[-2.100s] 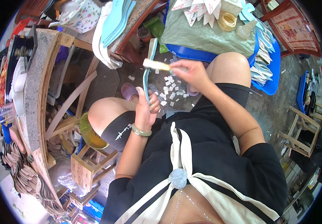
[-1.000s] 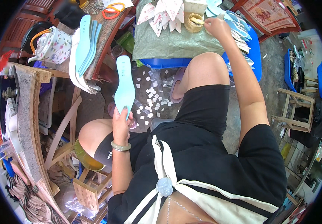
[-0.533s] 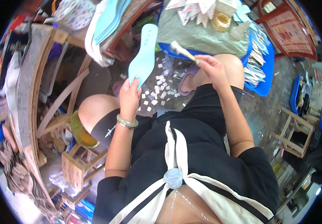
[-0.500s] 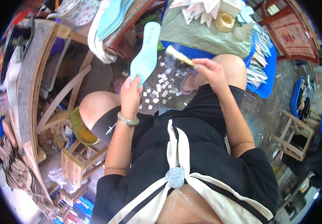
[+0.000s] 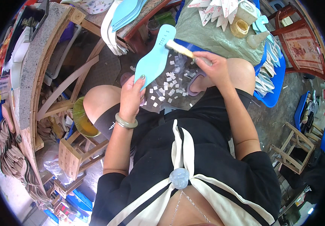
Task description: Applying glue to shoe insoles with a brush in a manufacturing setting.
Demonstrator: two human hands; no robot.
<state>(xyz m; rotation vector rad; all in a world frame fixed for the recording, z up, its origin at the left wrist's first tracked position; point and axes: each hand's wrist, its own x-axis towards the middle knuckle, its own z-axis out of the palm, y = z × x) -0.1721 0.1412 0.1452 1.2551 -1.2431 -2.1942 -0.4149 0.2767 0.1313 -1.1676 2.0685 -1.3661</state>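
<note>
Head view: left hand (image 5: 131,98) grasps the near end of a light-blue insole (image 5: 154,56), held tilted above the floor between the knees. Right hand (image 5: 212,69) is clenched on a brush (image 5: 181,50) whose tip touches the insole's far end. Small white paper scraps (image 5: 165,87) litter the floor below; a glue pot (image 5: 239,27) stands on the far worktop (image 5: 207,35)

Insole (image 5: 155,52) in left hand (image 5: 131,98), brush (image 5: 180,49) right of it
</note>
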